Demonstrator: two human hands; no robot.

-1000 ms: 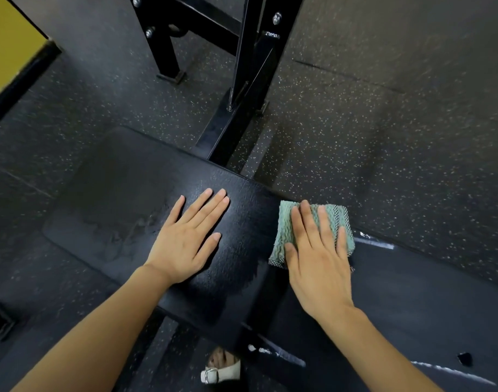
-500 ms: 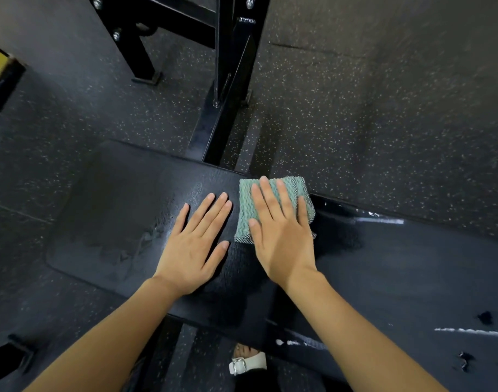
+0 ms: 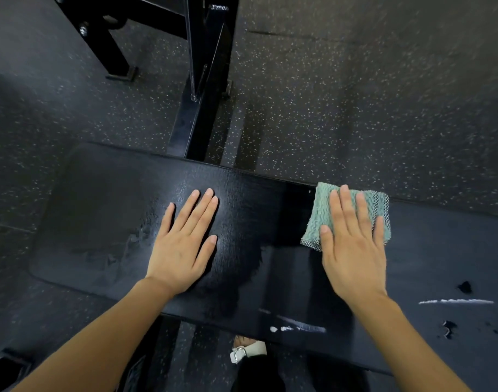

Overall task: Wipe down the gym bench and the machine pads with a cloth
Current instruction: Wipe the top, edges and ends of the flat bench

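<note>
My right grip (image 3: 352, 244) lies flat, fingers straight, pressing the cloth (image 3: 318, 210) at the far edge of the desk (image 3: 100, 207); left grip (image 3: 185, 241) flat, empty. Middle looks damp (white streaks (image 3: 454, 301) rightward unwiped); pads not yet done.

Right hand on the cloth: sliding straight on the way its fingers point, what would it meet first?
Only the far edge of the bench, it seems. The right hand lies flat on the cloth, fingers pointing there; past it is just speckled floor. The black frame stands off to the left.
</note>
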